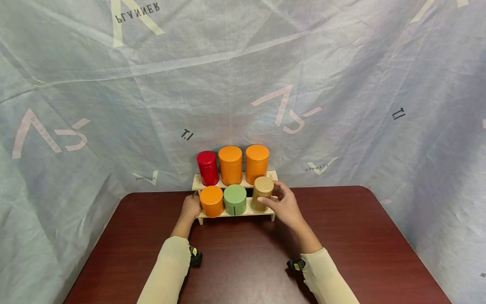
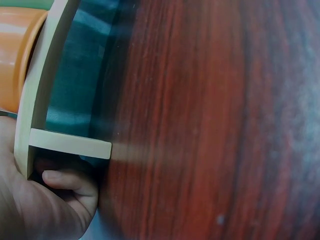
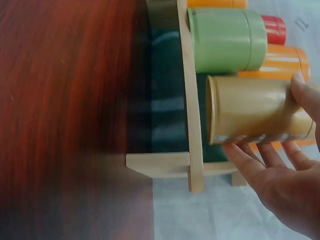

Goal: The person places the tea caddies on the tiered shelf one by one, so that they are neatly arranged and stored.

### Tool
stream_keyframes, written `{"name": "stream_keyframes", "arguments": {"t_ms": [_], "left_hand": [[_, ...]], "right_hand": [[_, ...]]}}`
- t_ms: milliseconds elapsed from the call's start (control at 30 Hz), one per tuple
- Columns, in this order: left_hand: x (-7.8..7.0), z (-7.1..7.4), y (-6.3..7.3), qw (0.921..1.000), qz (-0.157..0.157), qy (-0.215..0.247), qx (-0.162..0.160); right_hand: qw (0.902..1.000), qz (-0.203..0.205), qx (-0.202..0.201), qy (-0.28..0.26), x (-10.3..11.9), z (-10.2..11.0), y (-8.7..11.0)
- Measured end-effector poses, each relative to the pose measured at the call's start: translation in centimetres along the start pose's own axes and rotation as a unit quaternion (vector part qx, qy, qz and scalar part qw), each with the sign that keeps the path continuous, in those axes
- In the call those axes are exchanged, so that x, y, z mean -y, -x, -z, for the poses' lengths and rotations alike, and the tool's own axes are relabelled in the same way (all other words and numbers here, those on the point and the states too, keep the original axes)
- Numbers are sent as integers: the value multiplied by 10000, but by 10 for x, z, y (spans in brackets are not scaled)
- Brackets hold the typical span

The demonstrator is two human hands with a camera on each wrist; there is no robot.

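My right hand (image 1: 285,207) holds a gold canister (image 1: 263,190) between thumb and fingers, at the right end of a two-tier wooden rack (image 1: 219,215). In the right wrist view a small gap shows between the canister's base and the lower board (image 3: 192,110). The left hand (image 1: 191,207) grips the rack's left end; the left wrist view shows its fingers curled round the board beside a short leg (image 2: 70,143). On the lower tier stand an orange canister (image 1: 211,202) and a green canister (image 1: 235,200).
The upper tier carries a red canister (image 1: 207,169) and two taller orange ones (image 1: 230,166). The rack stands at the back of a dark red wooden table (image 1: 243,261). A grey printed cloth (image 1: 228,84) hangs behind and along the sides.
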State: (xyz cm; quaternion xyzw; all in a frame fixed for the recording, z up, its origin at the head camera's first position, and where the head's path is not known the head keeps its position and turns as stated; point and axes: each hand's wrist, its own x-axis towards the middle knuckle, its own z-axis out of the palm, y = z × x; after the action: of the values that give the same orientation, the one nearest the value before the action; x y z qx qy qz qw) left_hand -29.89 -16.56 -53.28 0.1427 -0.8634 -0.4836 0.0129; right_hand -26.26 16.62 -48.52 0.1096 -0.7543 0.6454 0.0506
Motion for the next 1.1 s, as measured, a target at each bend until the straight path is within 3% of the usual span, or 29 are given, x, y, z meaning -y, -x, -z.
{"name": "stream_keyframes", "arguments": {"t_ms": [533, 800, 1100], "left_hand": [[4, 0, -1, 9998, 158, 35, 118], [4, -1, -1, 9999, 143, -11, 7], [-1, 1, 0, 9997, 137, -35, 191]], "right_hand": [[9999, -95, -126, -45, -3, -15, 2], [9998, -103, -135, -79, -5, -17, 2], [9996, -146, -94, 226, -3, -15, 2]]}}
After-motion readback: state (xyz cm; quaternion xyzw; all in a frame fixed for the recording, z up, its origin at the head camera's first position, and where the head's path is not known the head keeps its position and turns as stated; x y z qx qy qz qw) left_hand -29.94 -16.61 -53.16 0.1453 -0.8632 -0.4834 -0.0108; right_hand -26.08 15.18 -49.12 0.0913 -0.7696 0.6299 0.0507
